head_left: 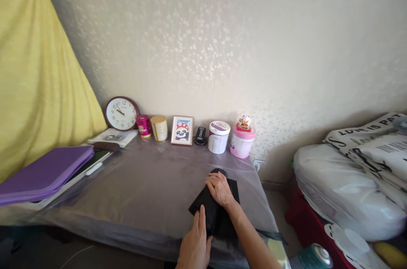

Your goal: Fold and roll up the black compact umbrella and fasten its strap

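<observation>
A black, folded bundle of soft sheet material [214,205] lies near the table's front right edge; its exact kind cannot be made out. Across its top, toward the far end, rests my right hand [219,188], with fingers bent over a thick, rolled-looking part. My left hand [196,237] grips the near left side, fingers straight on top and thumb lower down by the near edge. Flat black flaps spread out to the left and right of the thicker middle. Part of the bundle is hidden under both hands.
Along the wall stand a clock [121,113], a pink tin [144,126], a yellow-lidded can [159,128], a panda picture [182,131], a black device [200,136], a white tub [218,137] and a pink tub [242,142]. Purple folders [47,171] lie left; bags [343,188] sit right.
</observation>
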Available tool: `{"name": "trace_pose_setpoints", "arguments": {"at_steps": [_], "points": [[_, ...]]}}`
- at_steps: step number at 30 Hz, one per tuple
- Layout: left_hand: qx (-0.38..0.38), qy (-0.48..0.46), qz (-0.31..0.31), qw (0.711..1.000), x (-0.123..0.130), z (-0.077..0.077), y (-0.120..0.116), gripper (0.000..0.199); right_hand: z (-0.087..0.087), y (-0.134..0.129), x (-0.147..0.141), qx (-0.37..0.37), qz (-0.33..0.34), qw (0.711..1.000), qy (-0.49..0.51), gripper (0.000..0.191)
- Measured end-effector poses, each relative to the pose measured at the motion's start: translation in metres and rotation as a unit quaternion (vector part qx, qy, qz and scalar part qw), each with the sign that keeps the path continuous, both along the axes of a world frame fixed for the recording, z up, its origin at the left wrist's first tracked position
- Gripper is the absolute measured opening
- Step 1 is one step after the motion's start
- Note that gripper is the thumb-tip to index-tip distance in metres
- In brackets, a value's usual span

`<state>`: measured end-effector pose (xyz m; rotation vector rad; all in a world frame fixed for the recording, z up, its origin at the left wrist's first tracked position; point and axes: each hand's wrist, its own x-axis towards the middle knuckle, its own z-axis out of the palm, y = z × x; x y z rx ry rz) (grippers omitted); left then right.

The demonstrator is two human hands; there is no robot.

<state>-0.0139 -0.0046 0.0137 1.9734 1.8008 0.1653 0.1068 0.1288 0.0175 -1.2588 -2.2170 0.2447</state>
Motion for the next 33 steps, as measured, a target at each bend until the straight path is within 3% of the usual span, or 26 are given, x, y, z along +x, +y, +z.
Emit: {"name": "trace_pose_setpoints", "arguments": {"at_steps": [6, 11, 18, 24, 29, 33], "points": [[-0.005, -0.009, 0.011, 1.000, 0.000, 0.000, 0.001, 0.070, -0.006, 0.023, 0.006, 0.001, -0.067, 0.998, -0.006, 0.028], [-0.011, -0.015, 0.018, 1.000, -0.001, 0.005, 0.000, 0.074, -0.011, 0.030, 0.016, 0.016, -0.191, 0.981, 0.016, 0.030], [-0.003, -0.016, 0.032, 0.999, -0.006, 0.004, 0.000, 0.074, -0.024, 0.005, 0.066, -0.019, -0.245, 0.958, 0.150, 0.029], [0.003, -0.172, 0.046, 0.984, -0.021, -0.006, 0.006, 0.071, -0.027, -0.024, 0.102, -0.091, -0.253, 0.919, 0.288, 0.028], [-0.102, -0.340, 0.068, 0.932, -0.031, 0.022, -0.001, 0.075, -0.026, -0.025, 0.114, -0.172, -0.220, 0.812, 0.513, 0.023], [-0.064, -0.465, 0.041, 0.882, -0.039, 0.059, -0.014, 0.074, -0.019, -0.024, 0.108, -0.203, -0.187, 0.781, 0.560, 0.027]]}}
